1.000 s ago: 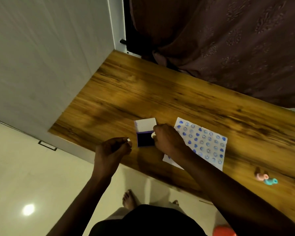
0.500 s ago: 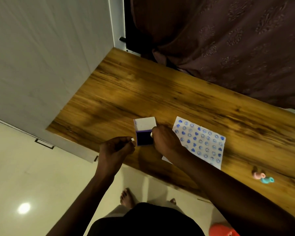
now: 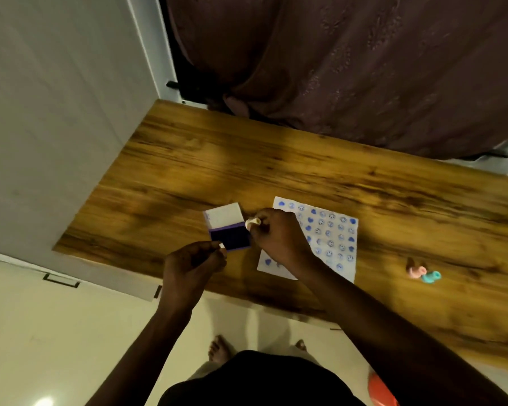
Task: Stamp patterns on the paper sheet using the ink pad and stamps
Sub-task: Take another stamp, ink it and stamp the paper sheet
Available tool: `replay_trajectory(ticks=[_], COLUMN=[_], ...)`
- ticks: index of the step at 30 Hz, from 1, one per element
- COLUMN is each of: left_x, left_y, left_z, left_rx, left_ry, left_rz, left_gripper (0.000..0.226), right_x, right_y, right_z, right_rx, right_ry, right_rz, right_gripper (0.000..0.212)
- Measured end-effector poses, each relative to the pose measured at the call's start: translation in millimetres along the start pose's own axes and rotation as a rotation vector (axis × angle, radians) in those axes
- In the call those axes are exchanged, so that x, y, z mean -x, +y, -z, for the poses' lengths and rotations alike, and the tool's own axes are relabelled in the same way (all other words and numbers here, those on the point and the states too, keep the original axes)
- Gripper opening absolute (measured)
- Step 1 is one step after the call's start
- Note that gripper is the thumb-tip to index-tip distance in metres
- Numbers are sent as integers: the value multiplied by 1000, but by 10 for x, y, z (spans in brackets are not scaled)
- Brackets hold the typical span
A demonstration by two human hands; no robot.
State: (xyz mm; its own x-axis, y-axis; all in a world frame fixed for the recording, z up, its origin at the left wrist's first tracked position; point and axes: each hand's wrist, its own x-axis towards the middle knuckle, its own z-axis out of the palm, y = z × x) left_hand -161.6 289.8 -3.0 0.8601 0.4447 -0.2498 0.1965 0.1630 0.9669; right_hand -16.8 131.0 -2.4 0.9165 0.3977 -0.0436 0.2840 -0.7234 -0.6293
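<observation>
The open ink pad [image 3: 230, 237] lies on the wooden table [image 3: 276, 159], its white lid [image 3: 225, 215] flipped back and the dark blue pad facing up. My right hand [image 3: 279, 237] pinches a small cream stamp [image 3: 253, 221] just off the pad's right far corner. My left hand [image 3: 192, 260] is closed at the pad's near left corner, with a small white stamp [image 3: 222, 245] showing at its fingertips. The white paper sheet [image 3: 332, 230], covered with rows of blue hearts and faces, lies right of the pad, partly under my right wrist.
A pink stamp [image 3: 416, 270] and a teal stamp [image 3: 430, 277] lie together on the table to the right of the sheet. A dark curtain [image 3: 349, 68] hangs behind the table and a white wall stands on the left. My feet and an orange object [image 3: 380, 388] are on the floor below.
My right hand has drawn the cream stamp off the ink pad's right edge, slightly up and away. My left hand has moved closer to the pad's near corner.
</observation>
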Motion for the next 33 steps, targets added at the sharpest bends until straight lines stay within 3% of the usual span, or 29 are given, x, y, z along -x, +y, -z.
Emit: replay_trajectory(ticks=[4, 13, 25, 33], left_x=[7, 4, -13, -62], left_y=[-33, -11, -116, -162], left_z=[-244, -799, -1182, -1266], left_rx=[-21, -81, -126, -143], left_ry=[-52, -165, -210, -194], left_rz=[31, 24, 102, 107], left_gripper=[15, 18, 20, 19], right_x=[317, 993, 1051, 963], right_y=[373, 1332, 1624, 1666], right_z=[306, 876, 1034, 1016], right_rx=[-154, -86, 165, 208], right_ry=[57, 165, -5, -75], right_rz=[-115, -342, -202, -228], right_gripper=[21, 21, 25, 11])
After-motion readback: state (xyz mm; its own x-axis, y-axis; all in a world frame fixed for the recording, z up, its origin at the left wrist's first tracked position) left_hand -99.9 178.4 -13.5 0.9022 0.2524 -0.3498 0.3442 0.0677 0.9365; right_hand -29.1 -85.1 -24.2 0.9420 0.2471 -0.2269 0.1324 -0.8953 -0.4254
